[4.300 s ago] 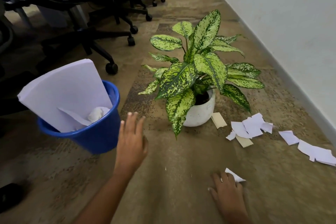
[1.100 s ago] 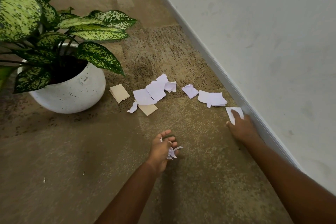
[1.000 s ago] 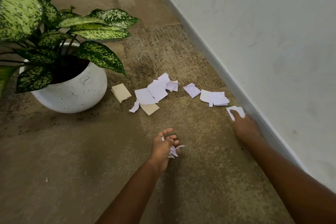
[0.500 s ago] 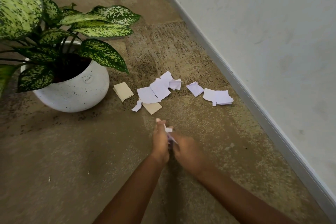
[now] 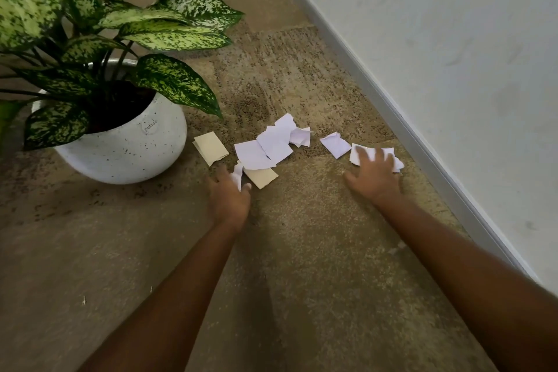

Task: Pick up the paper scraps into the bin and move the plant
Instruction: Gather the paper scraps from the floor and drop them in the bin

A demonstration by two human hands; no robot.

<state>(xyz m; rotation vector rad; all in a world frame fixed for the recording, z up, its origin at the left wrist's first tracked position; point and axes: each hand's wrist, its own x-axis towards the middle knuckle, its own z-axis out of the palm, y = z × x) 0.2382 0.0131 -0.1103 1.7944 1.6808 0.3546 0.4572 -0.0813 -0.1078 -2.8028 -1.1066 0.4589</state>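
wall (image 5: 453, 39): pale, with skirting, ran along the right.
carpet (image 5: 302, 266): brown, mottled.
plant (image 5: 90, 39): speckled green leaves, upper left, in a white pot (image 5: 120, 157) that stood on the carpet.
scraps (image 5: 265, 148): white and tan pieces, strewn on the carpet in a row between pot and wall; the nearest tan piece lay just beside the pot.
right hand (image 5: 374, 181): fingers spread flat, pressing the end scrap (image 5: 357, 154) nearest the wall.
left hand (image 5: 231, 202): blurred, fingers curled round a small white wad (image 5: 237, 177), at the row's near edge.
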